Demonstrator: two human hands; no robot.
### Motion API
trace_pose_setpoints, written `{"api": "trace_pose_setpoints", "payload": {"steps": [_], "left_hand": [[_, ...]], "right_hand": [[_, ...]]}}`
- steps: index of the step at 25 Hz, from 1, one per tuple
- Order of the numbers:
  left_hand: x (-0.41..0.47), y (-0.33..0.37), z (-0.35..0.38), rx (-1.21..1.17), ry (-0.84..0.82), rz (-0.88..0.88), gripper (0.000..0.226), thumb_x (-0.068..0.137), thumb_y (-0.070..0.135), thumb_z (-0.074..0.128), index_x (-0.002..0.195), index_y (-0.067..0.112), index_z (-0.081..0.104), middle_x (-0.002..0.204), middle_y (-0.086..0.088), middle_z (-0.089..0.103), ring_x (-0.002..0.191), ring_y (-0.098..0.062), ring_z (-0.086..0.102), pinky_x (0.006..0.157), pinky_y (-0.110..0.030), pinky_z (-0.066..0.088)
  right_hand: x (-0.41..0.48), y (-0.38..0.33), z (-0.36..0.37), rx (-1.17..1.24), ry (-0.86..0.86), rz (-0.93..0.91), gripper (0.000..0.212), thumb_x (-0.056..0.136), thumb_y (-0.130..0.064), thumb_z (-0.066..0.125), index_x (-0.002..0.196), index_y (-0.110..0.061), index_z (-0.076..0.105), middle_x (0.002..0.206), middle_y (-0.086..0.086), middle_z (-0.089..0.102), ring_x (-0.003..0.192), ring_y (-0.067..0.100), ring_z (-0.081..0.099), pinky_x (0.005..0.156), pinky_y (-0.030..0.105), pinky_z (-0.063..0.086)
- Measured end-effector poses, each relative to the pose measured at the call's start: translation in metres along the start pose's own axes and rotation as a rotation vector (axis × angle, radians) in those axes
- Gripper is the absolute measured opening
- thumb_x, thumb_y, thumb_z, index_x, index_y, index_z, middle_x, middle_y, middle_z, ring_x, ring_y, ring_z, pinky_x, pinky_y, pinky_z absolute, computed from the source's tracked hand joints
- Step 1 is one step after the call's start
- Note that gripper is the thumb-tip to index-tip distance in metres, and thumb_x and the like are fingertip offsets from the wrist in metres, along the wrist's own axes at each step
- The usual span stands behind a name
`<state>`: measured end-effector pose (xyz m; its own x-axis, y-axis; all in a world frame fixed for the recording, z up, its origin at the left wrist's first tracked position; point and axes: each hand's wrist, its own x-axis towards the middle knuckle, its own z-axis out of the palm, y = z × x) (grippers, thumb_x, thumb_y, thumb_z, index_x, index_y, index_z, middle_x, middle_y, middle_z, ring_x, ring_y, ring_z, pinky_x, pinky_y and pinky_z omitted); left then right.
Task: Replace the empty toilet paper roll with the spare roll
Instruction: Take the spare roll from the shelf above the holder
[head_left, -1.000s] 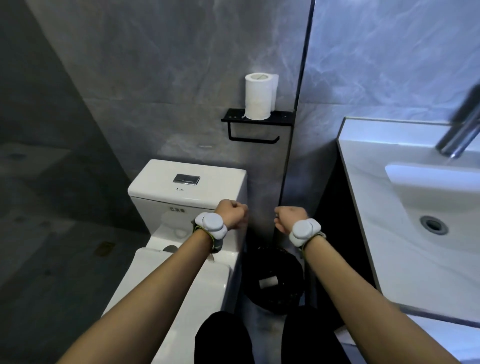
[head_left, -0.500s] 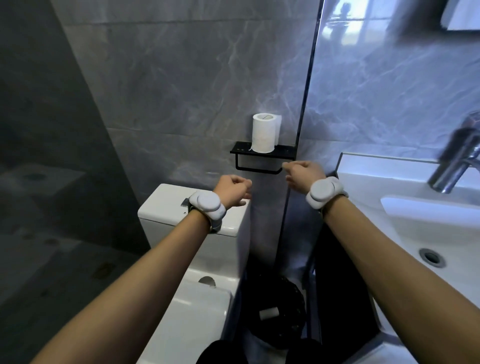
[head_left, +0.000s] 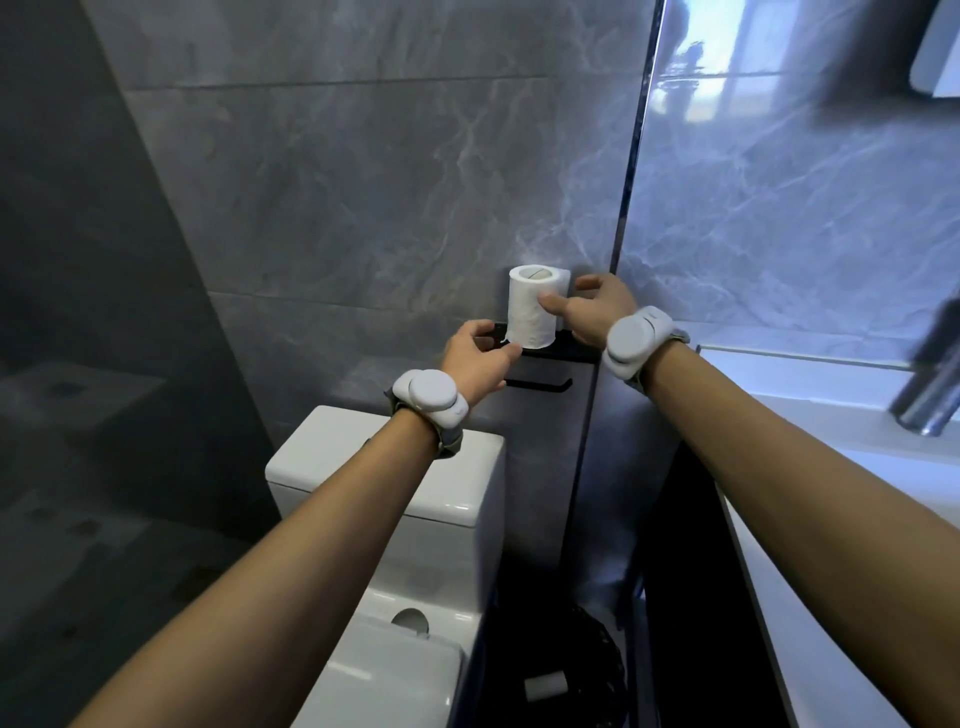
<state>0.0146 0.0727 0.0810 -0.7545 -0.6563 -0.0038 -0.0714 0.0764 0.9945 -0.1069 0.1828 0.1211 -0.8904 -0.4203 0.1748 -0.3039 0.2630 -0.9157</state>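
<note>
Spare roll is stood upright on the shelf between both hands. It is touched by the open right hand, thumb on its side, not yet gripped. Left hand is held open by its base.

Bare forearms, each wrist wearing a rounded white device on a grey strap.

Black shelf — upright roll

Dim, cool light; window glare on the glossy right wall tile; edges bowed, soft.
</note>
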Motion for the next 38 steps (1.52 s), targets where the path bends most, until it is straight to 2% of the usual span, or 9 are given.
{"api": "trace_pose_setpoints", "payload": {"steps": [2,5,12,19,24,29,32,34,38], "left_hand": [[0.006,0.0,0.002,-0.005,-0.007,0.016,0.06,0.084,0.019,0.069,0.139,0.016,0.046,0.121,-0.003,0.053,0.115,-0.026,0.061,0.076,-0.036,0.058],[0.018,0.0,0.004,0.007,-0.026,0.007,0.064,0.084,0.019,0.068,0.142,0.019,0.042,0.123,-0.002,0.054,0.115,-0.026,0.062,0.073,-0.035,0.058],[0.031,-0.004,0.009,0.031,-0.068,-0.005,0.048,0.086,0.017,0.063,0.133,0.019,0.053,0.115,-0.003,0.066,0.083,-0.018,0.066,0.061,-0.028,0.054],[0.029,-0.001,0.011,0.029,-0.09,-0.021,0.047,0.087,0.017,0.063,0.133,0.019,0.055,0.121,-0.004,0.067,0.076,-0.012,0.067,0.057,-0.026,0.052],[0.016,0.01,0.017,0.023,-0.126,-0.021,0.044,0.088,0.017,0.061,0.131,0.02,0.055,0.125,-0.003,0.066,0.088,-0.021,0.072,0.063,-0.029,0.053],[-0.001,0.024,0.034,0.026,-0.145,-0.003,0.045,0.089,0.014,0.061,0.133,0.018,0.055,0.124,-0.009,0.065,0.089,-0.02,0.068,0.066,-0.028,0.056],[-0.011,0.033,0.047,0.05,-0.157,-0.005,0.047,0.089,0.012,0.06,0.136,0.019,0.054,0.124,-0.016,0.065,0.107,-0.026,0.067,0.081,-0.036,0.059],[-0.018,0.035,0.055,0.054,-0.177,-0.01,0.048,0.089,0.013,0.06,0.136,0.02,0.054,0.125,-0.015,0.065,0.112,-0.028,0.066,0.087,-0.038,0.058],[-0.031,0.036,0.072,0.043,-0.219,-0.007,0.049,0.089,0.013,0.061,0.136,0.02,0.054,0.125,-0.014,0.065,0.11,-0.027,0.067,0.089,-0.038,0.058]], "right_hand": [[0.009,0.001,0.003,-0.01,-0.006,-0.009,0.072,0.073,-0.034,0.081,0.132,-0.007,0.048,0.107,-0.001,0.052,0.093,0.016,0.053,0.07,0.02,0.043],[0.024,0.005,0.01,0.024,-0.028,-0.03,0.08,0.071,-0.033,0.083,0.135,-0.008,0.042,0.111,0.0,0.052,0.098,0.017,0.053,0.067,0.016,0.042],[0.04,0.013,0.034,-0.006,0.041,-0.092,0.062,0.058,-0.038,0.087,0.106,-0.015,0.056,0.095,-0.002,0.065,0.092,0.017,0.065,0.076,0.03,0.054],[0.034,0.014,0.031,-0.002,0.05,-0.081,0.055,0.06,-0.038,0.085,0.1,-0.021,0.051,0.087,-0.009,0.06,0.091,0.018,0.064,0.075,0.03,0.053],[0.023,0.009,0.01,-0.027,0.057,-0.02,0.062,0.06,-0.041,0.084,0.11,-0.016,0.056,0.103,0.002,0.068,0.097,0.022,0.066,0.086,0.038,0.056],[0.01,0.007,-0.015,0.072,0.056,0.028,0.043,0.062,-0.033,0.085,0.097,-0.012,0.072,0.096,0.007,0.075,0.09,0.024,0.071,0.082,0.046,0.06],[-0.001,0.011,-0.036,0.151,0.068,0.037,0.026,0.064,-0.03,0.084,0.083,-0.019,0.07,0.078,-0.002,0.073,0.077,0.016,0.072,0.072,0.038,0.063],[-0.007,0.014,-0.049,0.168,0.091,0.05,0.027,0.064,-0.03,0.083,0.082,-0.017,0.069,0.072,-0.004,0.07,0.065,0.012,0.069,0.063,0.033,0.061],[-0.016,0.023,-0.071,0.168,0.1,0.063,0.024,0.063,-0.033,0.083,0.076,-0.022,0.066,0.076,-0.003,0.071,0.073,0.018,0.071,0.066,0.034,0.06]]}}
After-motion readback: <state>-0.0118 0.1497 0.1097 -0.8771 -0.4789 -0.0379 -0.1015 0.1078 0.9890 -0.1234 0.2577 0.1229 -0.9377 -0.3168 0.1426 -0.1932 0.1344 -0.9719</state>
